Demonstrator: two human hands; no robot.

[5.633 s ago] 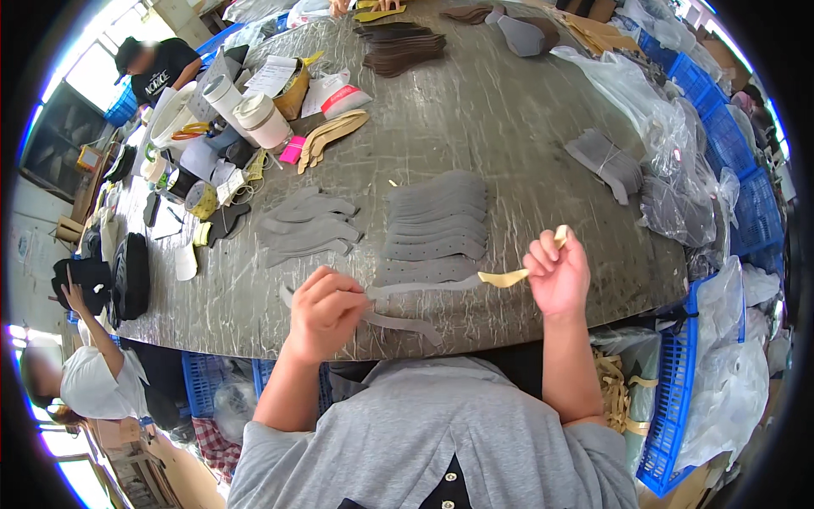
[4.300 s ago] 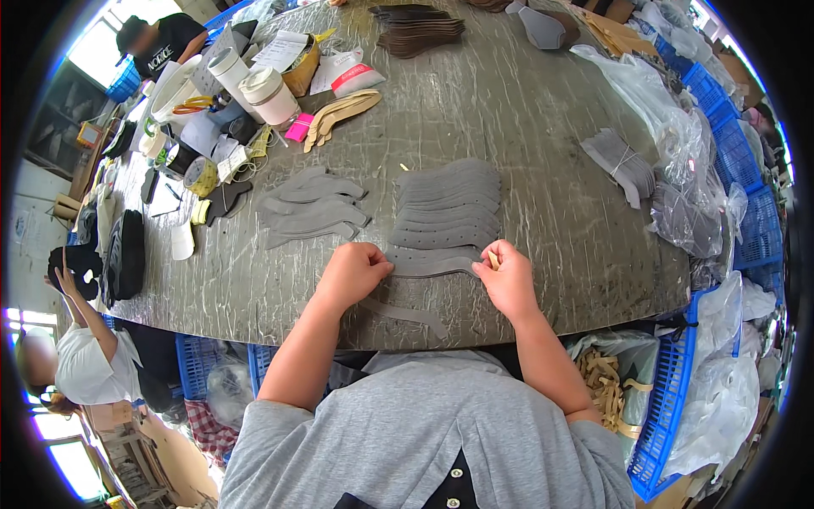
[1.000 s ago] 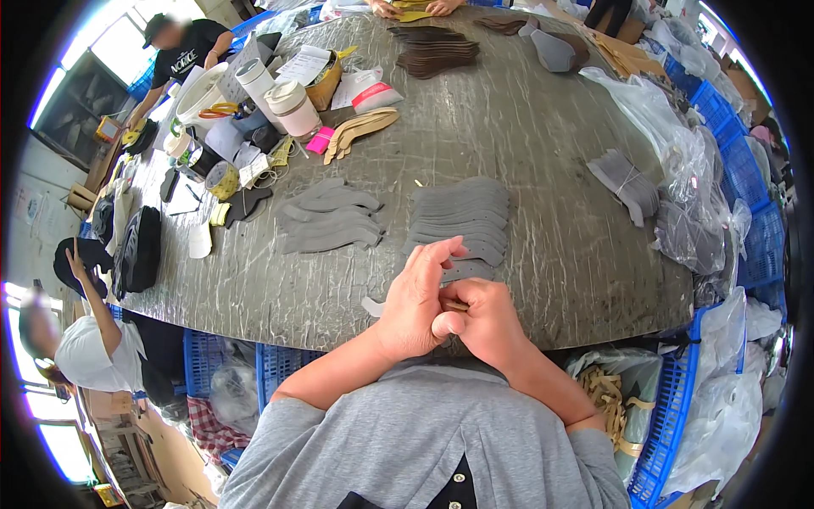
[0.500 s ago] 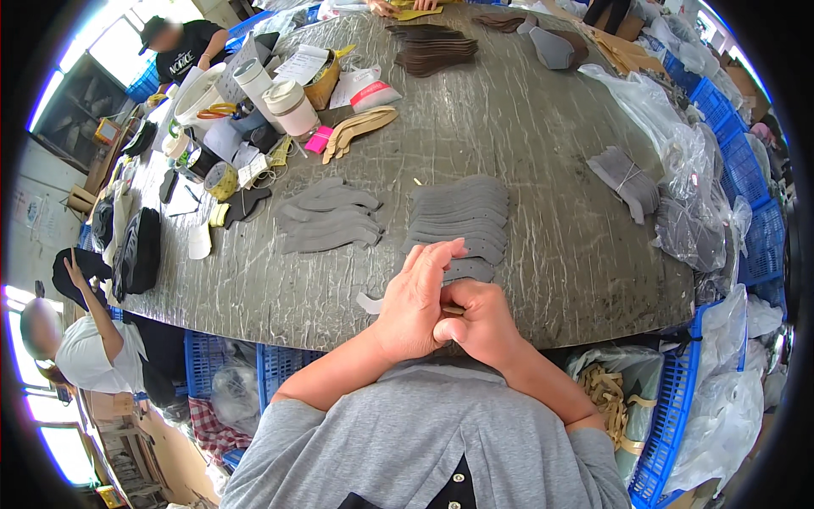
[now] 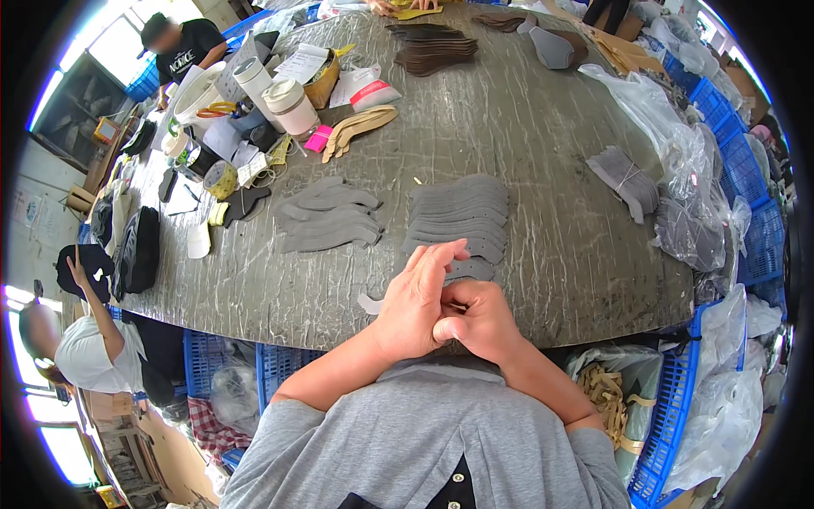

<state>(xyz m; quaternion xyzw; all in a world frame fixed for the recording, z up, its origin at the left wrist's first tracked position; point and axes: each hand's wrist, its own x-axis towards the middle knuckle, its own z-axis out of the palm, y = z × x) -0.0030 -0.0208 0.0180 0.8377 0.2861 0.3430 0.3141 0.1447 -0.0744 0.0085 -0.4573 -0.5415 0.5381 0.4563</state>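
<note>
My left hand (image 5: 404, 310) is above the near table edge with its fingers stretched out and held close together, its palm turned toward my right hand. My right hand (image 5: 482, 321) is closed, fingers curled, pressed against the left palm; whatever it holds is hidden. Just beyond both hands lies an overlapping row of grey curved cut pieces (image 5: 458, 212), the nearest ones partly covered by my fingers. To their left is a looser pile of similar grey pieces (image 5: 329, 216). A small pale curled strip (image 5: 369, 304) pokes out beside my left hand.
The dark table (image 5: 551, 187) carries a tied grey bundle (image 5: 626, 182) at right, brown pieces (image 5: 432, 49) at the far side, and cups (image 5: 290, 109), tape (image 5: 220, 181) and a black shoe (image 5: 138, 250) at left. Blue crates (image 5: 674, 424) flank me. Other people work around the table.
My hands stay nearly in place; the small tan bit seen between them earlier is now hidden. The person at the left has shifted slightly, as has the person at the far left.
</note>
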